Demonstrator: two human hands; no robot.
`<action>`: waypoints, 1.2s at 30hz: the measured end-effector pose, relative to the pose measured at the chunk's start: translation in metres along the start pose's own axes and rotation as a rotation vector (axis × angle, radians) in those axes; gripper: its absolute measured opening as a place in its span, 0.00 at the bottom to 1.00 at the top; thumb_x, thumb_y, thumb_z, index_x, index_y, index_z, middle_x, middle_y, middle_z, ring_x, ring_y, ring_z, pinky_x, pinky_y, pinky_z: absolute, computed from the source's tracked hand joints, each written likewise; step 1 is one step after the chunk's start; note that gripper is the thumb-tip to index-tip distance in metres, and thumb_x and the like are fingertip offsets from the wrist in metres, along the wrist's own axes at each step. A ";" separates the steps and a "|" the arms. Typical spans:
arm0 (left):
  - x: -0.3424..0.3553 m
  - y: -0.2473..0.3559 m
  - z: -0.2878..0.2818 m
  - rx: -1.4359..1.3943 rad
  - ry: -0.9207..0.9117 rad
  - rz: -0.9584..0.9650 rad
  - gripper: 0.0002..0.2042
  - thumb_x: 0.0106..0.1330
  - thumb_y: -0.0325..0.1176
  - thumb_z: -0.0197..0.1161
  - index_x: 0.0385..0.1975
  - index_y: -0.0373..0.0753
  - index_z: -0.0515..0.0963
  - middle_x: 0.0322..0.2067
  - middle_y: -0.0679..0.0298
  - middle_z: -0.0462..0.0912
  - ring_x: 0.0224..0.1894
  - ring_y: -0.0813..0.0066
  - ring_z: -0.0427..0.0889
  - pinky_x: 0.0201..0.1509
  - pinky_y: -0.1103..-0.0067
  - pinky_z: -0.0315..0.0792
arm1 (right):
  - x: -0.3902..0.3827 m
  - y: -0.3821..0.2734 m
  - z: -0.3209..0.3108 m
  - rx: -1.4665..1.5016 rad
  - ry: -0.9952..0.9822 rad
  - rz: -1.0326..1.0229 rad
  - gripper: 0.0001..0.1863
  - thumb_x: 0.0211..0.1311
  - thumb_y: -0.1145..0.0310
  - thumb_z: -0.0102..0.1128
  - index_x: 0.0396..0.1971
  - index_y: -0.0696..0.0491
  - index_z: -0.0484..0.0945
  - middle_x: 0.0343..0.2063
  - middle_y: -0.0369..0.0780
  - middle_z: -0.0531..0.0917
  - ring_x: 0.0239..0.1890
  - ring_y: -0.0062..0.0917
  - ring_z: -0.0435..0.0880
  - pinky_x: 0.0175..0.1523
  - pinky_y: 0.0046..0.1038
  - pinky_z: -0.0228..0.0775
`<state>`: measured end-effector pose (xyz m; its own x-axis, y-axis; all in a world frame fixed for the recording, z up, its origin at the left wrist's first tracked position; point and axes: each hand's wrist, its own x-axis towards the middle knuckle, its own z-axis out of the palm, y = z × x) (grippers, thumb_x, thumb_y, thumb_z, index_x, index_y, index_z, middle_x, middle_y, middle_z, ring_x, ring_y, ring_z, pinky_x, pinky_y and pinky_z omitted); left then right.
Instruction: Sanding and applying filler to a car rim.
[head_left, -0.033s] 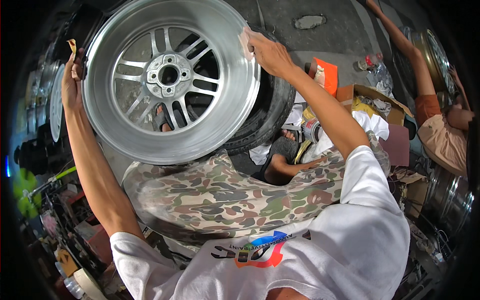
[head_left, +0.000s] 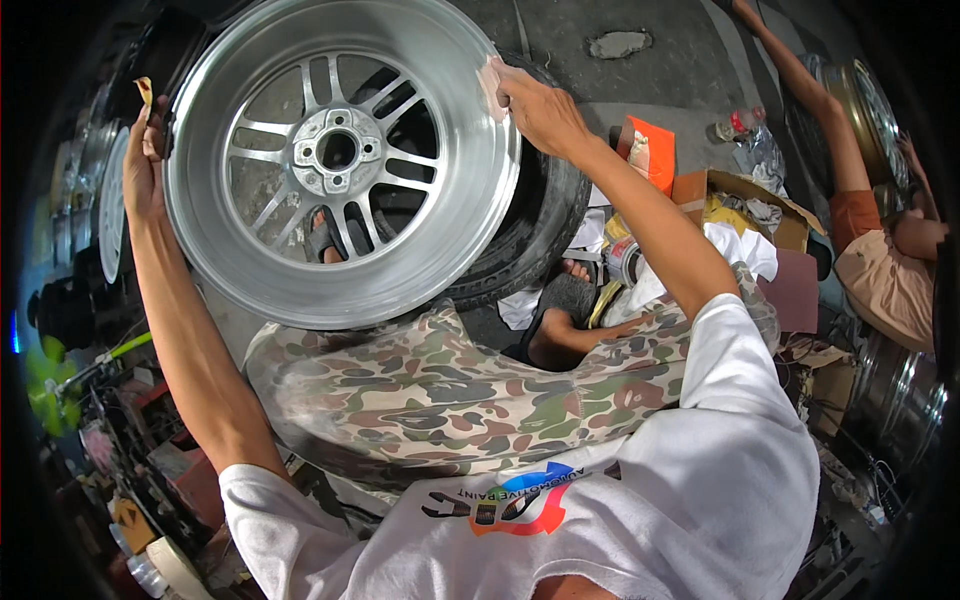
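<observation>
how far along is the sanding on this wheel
Done: most of the alloy wheel already looks dull and evenly scuffed, barrel and spokes alike. In hand: the right hand presses a small sanding pad on the right rim edge while the left hand steadies the left edge, gripping a sandpaper scrap. Left: probably the remaining rim lip; I can't tell how much.

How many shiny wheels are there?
3 that I can tell. The big silver wheel is between the left hand and right hand. Another wheel is by the co-worker, top right. A third rim sits lower right. More may be hidden at the dark left.
</observation>
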<state>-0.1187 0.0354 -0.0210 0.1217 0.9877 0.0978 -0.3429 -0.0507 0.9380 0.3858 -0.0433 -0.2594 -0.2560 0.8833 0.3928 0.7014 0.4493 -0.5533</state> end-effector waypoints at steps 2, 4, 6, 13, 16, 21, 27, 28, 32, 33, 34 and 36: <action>0.000 -0.003 0.010 0.013 0.088 0.032 0.14 0.70 0.27 0.60 0.50 0.24 0.74 0.46 0.50 0.83 0.31 0.85 0.84 0.36 0.93 0.80 | -0.008 -0.001 -0.004 -0.021 -0.070 0.040 0.09 0.62 0.74 0.45 0.38 0.52 0.74 0.65 0.39 0.70 0.49 0.47 0.80 0.49 0.43 0.74; -0.001 0.001 0.007 0.013 0.102 0.028 0.14 0.70 0.26 0.60 0.50 0.24 0.74 0.47 0.50 0.83 0.32 0.85 0.85 0.37 0.92 0.81 | -0.008 -0.008 -0.007 -0.007 -0.073 0.047 0.09 0.62 0.74 0.45 0.38 0.52 0.74 0.65 0.39 0.71 0.49 0.47 0.80 0.49 0.43 0.74; -0.002 0.002 0.010 0.011 0.111 0.023 0.14 0.70 0.26 0.60 0.50 0.24 0.74 0.47 0.49 0.82 0.32 0.84 0.85 0.37 0.92 0.81 | -0.006 -0.009 -0.007 0.004 -0.073 0.057 0.09 0.61 0.74 0.44 0.37 0.52 0.74 0.65 0.39 0.71 0.49 0.47 0.80 0.49 0.43 0.75; -0.006 -0.002 0.015 0.030 0.032 0.049 0.15 0.70 0.27 0.60 0.52 0.25 0.73 0.48 0.50 0.82 0.33 0.85 0.85 0.37 0.93 0.81 | 0.009 -0.001 -0.002 -0.007 -0.021 0.011 0.08 0.61 0.75 0.45 0.35 0.52 0.74 0.65 0.39 0.70 0.49 0.47 0.80 0.49 0.44 0.74; -0.007 -0.003 0.016 0.039 0.008 0.034 0.16 0.70 0.28 0.60 0.54 0.26 0.73 0.49 0.51 0.82 0.34 0.87 0.84 0.38 0.93 0.81 | 0.001 -0.006 -0.005 -0.009 -0.063 0.031 0.08 0.61 0.74 0.45 0.36 0.51 0.74 0.65 0.39 0.70 0.49 0.47 0.80 0.50 0.45 0.74; -0.004 -0.005 0.013 0.117 0.026 0.066 0.17 0.69 0.30 0.61 0.55 0.28 0.73 0.50 0.53 0.82 0.34 0.88 0.84 0.43 0.92 0.79 | -0.010 -0.005 -0.005 -0.027 -0.105 0.054 0.07 0.62 0.73 0.46 0.36 0.52 0.74 0.65 0.39 0.70 0.48 0.47 0.80 0.50 0.44 0.74; -0.003 -0.011 0.015 0.138 -0.005 0.070 0.19 0.69 0.31 0.62 0.56 0.28 0.73 0.51 0.55 0.82 0.41 0.85 0.83 0.50 0.90 0.76 | 0.011 0.002 -0.009 -0.053 -0.084 -0.008 0.05 0.63 0.74 0.47 0.34 0.52 0.73 0.65 0.39 0.70 0.48 0.46 0.81 0.49 0.43 0.75; -0.005 -0.012 0.018 0.168 0.031 0.093 0.19 0.69 0.31 0.62 0.55 0.28 0.74 0.51 0.55 0.82 0.43 0.83 0.83 0.51 0.89 0.76 | 0.014 0.002 -0.009 -0.063 -0.089 -0.019 0.05 0.63 0.74 0.47 0.33 0.52 0.73 0.65 0.39 0.70 0.48 0.46 0.81 0.49 0.42 0.75; -0.003 0.001 -0.020 0.128 -0.066 0.058 0.17 0.70 0.33 0.62 0.53 0.31 0.76 0.53 0.54 0.81 0.45 0.81 0.83 0.54 0.85 0.77 | 0.016 -0.003 -0.009 -0.008 -0.124 -0.057 0.04 0.63 0.74 0.46 0.33 0.52 0.72 0.66 0.39 0.69 0.49 0.47 0.80 0.50 0.42 0.74; -0.001 -0.011 -0.002 0.183 0.041 0.072 0.18 0.70 0.36 0.61 0.53 0.31 0.76 0.52 0.56 0.81 0.47 0.77 0.82 0.58 0.81 0.76 | 0.011 0.003 -0.013 -0.022 -0.134 -0.055 0.04 0.63 0.74 0.46 0.33 0.52 0.72 0.66 0.39 0.69 0.49 0.47 0.80 0.50 0.42 0.74; -0.002 -0.017 0.020 0.171 0.045 0.073 0.18 0.70 0.36 0.61 0.53 0.31 0.76 0.52 0.56 0.81 0.47 0.77 0.82 0.58 0.81 0.76 | 0.004 0.006 -0.016 -0.048 -0.155 -0.040 0.05 0.63 0.74 0.45 0.33 0.52 0.72 0.66 0.39 0.69 0.50 0.47 0.79 0.50 0.42 0.73; -0.012 -0.013 0.057 0.157 -0.038 0.169 0.10 0.67 0.30 0.58 0.41 0.29 0.78 0.33 0.60 0.81 0.26 0.80 0.76 0.29 0.87 0.69 | -0.007 -0.002 -0.017 -0.066 -0.181 -0.042 0.05 0.63 0.74 0.45 0.33 0.52 0.72 0.67 0.40 0.69 0.51 0.48 0.79 0.51 0.42 0.73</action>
<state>-0.0629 0.0155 -0.0158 0.1105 0.9573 0.2671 -0.2126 -0.2398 0.9473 0.3970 -0.0527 -0.2487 -0.3973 0.8763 0.2725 0.7280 0.4817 -0.4879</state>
